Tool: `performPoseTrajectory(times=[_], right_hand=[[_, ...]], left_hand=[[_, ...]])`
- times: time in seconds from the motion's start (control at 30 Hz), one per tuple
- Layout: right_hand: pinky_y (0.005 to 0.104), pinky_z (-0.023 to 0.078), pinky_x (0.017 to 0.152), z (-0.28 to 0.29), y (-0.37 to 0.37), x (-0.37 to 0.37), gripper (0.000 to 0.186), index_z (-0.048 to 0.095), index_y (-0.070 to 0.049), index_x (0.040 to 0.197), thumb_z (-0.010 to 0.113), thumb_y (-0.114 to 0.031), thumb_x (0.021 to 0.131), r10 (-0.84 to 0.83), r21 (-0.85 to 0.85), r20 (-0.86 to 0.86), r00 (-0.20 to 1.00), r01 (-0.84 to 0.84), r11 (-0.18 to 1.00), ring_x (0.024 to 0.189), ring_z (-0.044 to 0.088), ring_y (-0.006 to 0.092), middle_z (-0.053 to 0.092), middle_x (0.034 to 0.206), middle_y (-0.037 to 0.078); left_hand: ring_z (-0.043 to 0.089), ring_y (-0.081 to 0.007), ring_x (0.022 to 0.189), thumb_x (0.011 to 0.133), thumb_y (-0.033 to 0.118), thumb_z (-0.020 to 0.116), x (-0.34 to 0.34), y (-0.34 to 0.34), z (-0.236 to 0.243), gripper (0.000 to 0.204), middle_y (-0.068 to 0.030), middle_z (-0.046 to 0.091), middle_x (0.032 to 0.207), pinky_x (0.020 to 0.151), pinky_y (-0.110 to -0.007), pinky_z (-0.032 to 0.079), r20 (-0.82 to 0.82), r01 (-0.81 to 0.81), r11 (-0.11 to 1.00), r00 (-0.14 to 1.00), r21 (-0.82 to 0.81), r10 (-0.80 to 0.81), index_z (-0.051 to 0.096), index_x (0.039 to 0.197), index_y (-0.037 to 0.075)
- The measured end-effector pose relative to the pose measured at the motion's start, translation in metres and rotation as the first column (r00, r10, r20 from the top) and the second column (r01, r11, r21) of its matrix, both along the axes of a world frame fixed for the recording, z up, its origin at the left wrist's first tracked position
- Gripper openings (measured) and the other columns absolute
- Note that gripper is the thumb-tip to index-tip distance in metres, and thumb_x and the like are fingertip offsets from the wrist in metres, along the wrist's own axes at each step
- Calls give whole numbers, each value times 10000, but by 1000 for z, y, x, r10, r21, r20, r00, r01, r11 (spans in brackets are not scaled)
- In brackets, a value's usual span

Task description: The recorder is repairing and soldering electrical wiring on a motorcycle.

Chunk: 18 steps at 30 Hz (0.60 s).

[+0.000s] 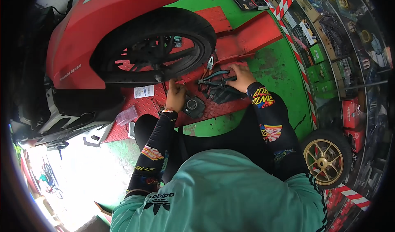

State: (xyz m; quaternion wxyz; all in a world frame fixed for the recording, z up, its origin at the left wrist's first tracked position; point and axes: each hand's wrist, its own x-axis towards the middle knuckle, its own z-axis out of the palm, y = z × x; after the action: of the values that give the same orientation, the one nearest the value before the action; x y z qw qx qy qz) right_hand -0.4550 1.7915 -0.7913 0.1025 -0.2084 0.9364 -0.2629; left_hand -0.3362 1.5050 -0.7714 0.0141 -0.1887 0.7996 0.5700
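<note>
My right hand (242, 79) is closed around the handle ends of a pair of pliers (214, 83) with blue-grey grips. Those pliers lie over a dark pouch-like bundle (224, 94) on the red ramp plate. My left hand (176, 96) is beside the lower rim of a motorcycle wheel (153, 59), near its axle. Its fingers are curled together, and whatever is in them is too small to name. Right of my left wrist sits a dark grey boxy part (192, 106) with a round opening. Another tool with a light metal head (210, 62) lies beyond the pliers.
The red motorcycle body (78, 46) fills the upper left. A white printed slip (144, 91) and a clear plastic bag (126, 116) lie on the red plate (210, 110). At right stand a glass display case (329, 67) and a gold-spoked wheel (325, 160).
</note>
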Motion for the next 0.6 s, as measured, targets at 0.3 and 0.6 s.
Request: performPoseTrajectory(times=[0.3, 0.6], right_hand=[[479, 440, 1015, 19, 20, 23, 666, 506, -108, 1356, 790, -244, 769, -89, -242, 93, 992, 109, 964, 1179, 570, 350, 632, 1209, 151], [469, 437, 969, 207, 86, 140, 442, 570, -77, 1256, 696, -163, 841, -468, -385, -90, 879, 403, 830, 1053, 582, 355, 638, 1064, 119]], left_hand=[[695, -346, 954, 822, 88, 636, 28, -20, -31, 534, -214, 682, 1097, 817, -441, 536, -24, -210, 933, 977, -291, 212, 428, 1310, 30], [526, -476, 1190, 747, 217, 774, 65, -17, 147, 729, -297, 557, 1265, 1009, -510, 438, 258, 179, 851, 965, -493, -53, 436, 1346, -24]])
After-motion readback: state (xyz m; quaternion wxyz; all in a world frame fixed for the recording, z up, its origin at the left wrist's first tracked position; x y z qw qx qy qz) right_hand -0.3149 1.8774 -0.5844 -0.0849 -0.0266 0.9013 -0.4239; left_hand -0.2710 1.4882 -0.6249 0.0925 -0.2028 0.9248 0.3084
